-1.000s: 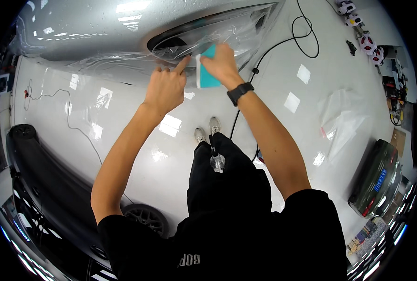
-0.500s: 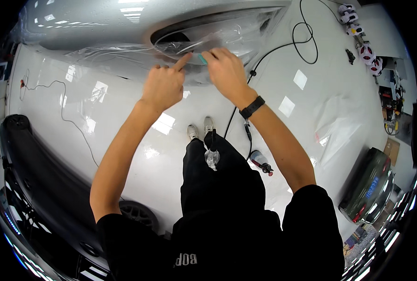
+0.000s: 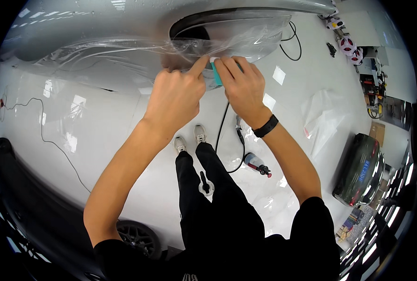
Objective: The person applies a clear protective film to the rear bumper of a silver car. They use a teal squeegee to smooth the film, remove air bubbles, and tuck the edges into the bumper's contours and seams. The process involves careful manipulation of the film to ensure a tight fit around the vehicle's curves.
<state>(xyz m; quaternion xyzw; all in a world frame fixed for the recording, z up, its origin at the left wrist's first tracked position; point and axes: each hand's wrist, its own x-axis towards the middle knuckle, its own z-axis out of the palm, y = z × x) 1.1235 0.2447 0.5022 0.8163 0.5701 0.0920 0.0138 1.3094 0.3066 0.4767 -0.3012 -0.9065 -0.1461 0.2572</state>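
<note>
Far left on my feed, a black car [image 3: 35,201] curves along the left edge of the glossy white floor [image 3: 110,126]. Next comes thin, clear plastic film [image 3: 119,58], draped over the silver-grey car panel [image 3: 100,25] and hanging at its lower edge. Here's the left hand [image 3: 178,91]: index finger straight, tip right at the film, the others curled; whether they pinch anything, I can't tell. Just beside that fingertip, near the panel's lower edge, is the flat, white-edged turquoise squeegee [image 3: 217,76], and the right hand [image 3: 243,86] grips it. Farther right, I've a crumpled translucent sheet [image 3: 323,117], then a dark green car [image 3: 360,171].
</note>
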